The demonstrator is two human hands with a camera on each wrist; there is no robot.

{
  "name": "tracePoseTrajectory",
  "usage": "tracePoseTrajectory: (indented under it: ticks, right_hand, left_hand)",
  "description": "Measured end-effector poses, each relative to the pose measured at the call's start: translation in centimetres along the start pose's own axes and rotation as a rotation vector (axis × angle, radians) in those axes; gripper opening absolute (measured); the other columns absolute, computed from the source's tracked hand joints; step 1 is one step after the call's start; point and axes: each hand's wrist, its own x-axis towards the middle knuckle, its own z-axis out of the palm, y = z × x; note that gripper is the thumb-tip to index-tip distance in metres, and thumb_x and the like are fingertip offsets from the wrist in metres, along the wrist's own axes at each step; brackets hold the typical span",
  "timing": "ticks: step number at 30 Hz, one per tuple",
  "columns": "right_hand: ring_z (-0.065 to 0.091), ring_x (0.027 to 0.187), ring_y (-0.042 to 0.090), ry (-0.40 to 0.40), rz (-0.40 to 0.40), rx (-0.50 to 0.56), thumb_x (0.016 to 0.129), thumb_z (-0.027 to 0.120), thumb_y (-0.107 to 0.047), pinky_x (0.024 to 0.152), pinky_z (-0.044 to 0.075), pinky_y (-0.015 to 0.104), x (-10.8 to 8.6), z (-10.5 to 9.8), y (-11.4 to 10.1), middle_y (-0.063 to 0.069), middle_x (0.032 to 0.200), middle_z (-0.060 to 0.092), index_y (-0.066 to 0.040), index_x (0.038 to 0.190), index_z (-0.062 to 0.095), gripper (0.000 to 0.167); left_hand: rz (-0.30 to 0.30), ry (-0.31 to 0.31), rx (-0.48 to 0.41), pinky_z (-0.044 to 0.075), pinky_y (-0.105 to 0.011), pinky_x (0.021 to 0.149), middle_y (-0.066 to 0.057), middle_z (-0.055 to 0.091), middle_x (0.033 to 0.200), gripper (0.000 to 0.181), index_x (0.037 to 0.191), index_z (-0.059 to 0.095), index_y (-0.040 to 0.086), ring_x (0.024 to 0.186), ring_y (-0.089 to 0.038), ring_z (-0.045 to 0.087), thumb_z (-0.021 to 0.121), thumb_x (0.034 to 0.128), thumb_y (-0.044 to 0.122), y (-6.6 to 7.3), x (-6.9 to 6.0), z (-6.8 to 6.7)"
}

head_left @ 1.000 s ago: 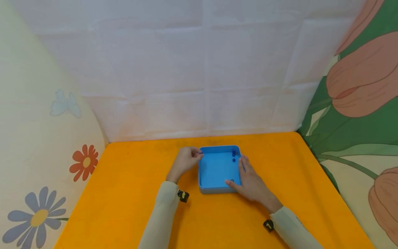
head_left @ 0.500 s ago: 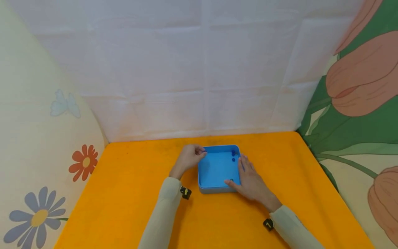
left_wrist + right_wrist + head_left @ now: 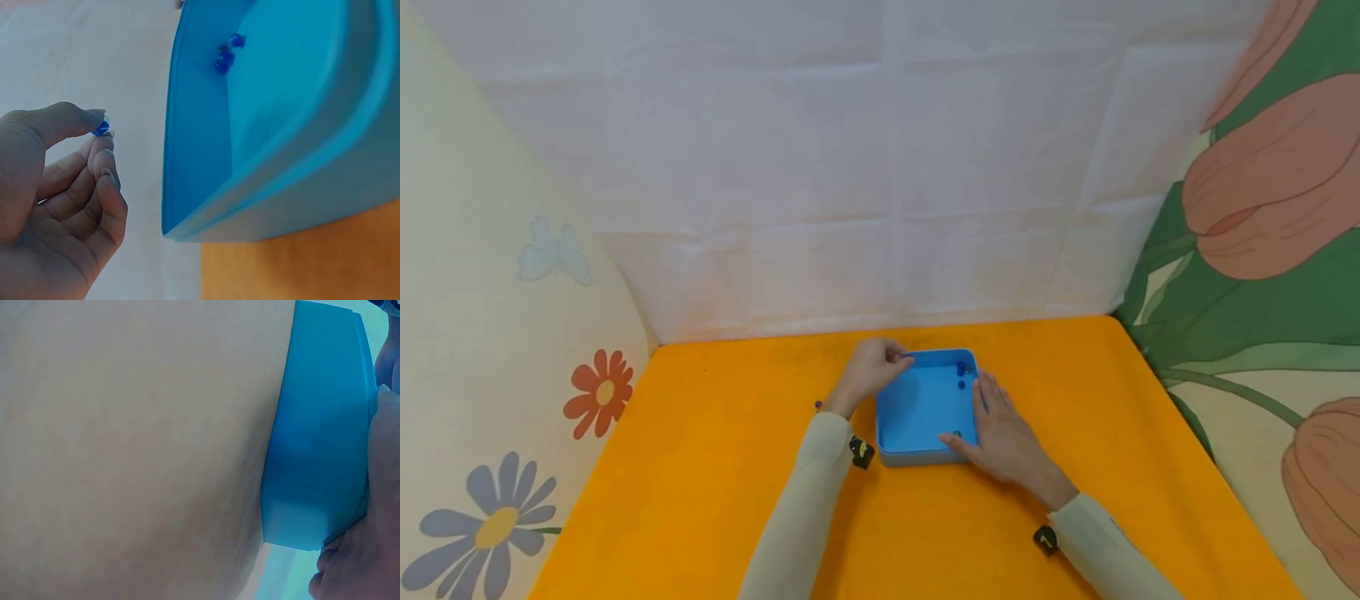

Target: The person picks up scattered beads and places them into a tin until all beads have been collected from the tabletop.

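Observation:
My left hand (image 3: 868,372) is over the far left corner of a blue square tray (image 3: 917,417). Between thumb and fingertips it pinches a small blue-and-clear marble (image 3: 101,129), plain in the left wrist view. My right hand (image 3: 1007,437) rests against the tray's right side, fingers straight along the rim and thumb stretched over the near edge. Inside, several dark blue marbles (image 3: 961,385) lie near the far right corner, as the left wrist view also shows. A small greenish marble (image 3: 957,433) sits by the right thumb.
A dark blue marble (image 3: 818,405) lies on the orange tabletop (image 3: 715,467), just left of my left wrist. A white cloth (image 3: 760,183) hangs behind the table, and flower-printed cloths flank it. Each wrist carries a black camera (image 3: 1046,540).
My left hand has moved right and slightly away along the tray's far left corner, pinching the marble. The marble on the table has come into sight. My right hand stays put.

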Motion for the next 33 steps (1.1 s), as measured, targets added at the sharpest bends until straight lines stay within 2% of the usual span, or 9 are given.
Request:
tracePoseTrajectory:
  ticks: [6,14,19,28,33]
  right_hand:
    - [0.016,0.163,0.044,0.013,-0.004,-0.008,0.095,0.052,-0.077,0.129,0.026,0.057,0.1,-0.1,0.0,0.027,0.175,0.013,0.008,0.164,0.020,0.114]
    - [0.014,0.164,0.044,0.004,0.013,0.005,0.095,0.052,-0.078,0.128,0.027,0.058,0.0,-0.1,0.0,0.025,0.176,0.010,0.007,0.164,0.018,0.114]
    - [0.013,0.164,0.044,0.001,0.005,0.027,0.096,0.053,-0.076,0.129,0.025,0.058,0.0,-0.1,0.0,0.025,0.176,0.009,0.007,0.164,0.016,0.114]
    - [0.014,0.164,0.043,0.004,0.009,0.030,0.095,0.054,-0.076,0.127,0.029,0.057,0.0,0.0,-0.1,0.025,0.176,0.009,0.007,0.164,0.017,0.114]
    - [0.014,0.164,0.043,0.002,0.012,0.035,0.095,0.054,-0.076,0.127,0.030,0.058,0.0,0.1,-0.1,0.025,0.176,0.009,0.007,0.164,0.017,0.114]
  left_hand:
    - [-0.006,-0.001,-0.017,0.058,-0.030,0.074,-0.004,0.076,0.098,0.027,0.116,0.079,0.009,0.083,-0.016,0.066,0.070,0.1025,0.031,0.4,0.8,0.6]
    - [0.020,-0.026,-0.021,0.059,-0.029,0.074,-0.005,0.077,0.100,0.026,0.115,0.078,0.008,0.083,-0.016,0.066,0.069,0.1031,0.029,0.9,1.6,1.6]
    - [0.029,-0.036,-0.024,0.060,-0.030,0.076,-0.005,0.077,0.100,0.025,0.115,0.079,0.009,0.084,-0.015,0.068,0.069,0.1033,0.028,1.0,2.1,2.1]
    - [0.044,-0.044,-0.012,0.062,-0.034,0.082,-0.007,0.078,0.103,0.025,0.115,0.079,0.007,0.088,-0.017,0.070,0.068,0.1035,0.026,0.9,2.7,2.4]
    - [0.037,-0.053,-0.006,0.062,-0.032,0.080,-0.008,0.079,0.101,0.025,0.115,0.080,0.007,0.083,-0.016,0.069,0.069,0.1030,0.026,0.9,3.2,2.8]
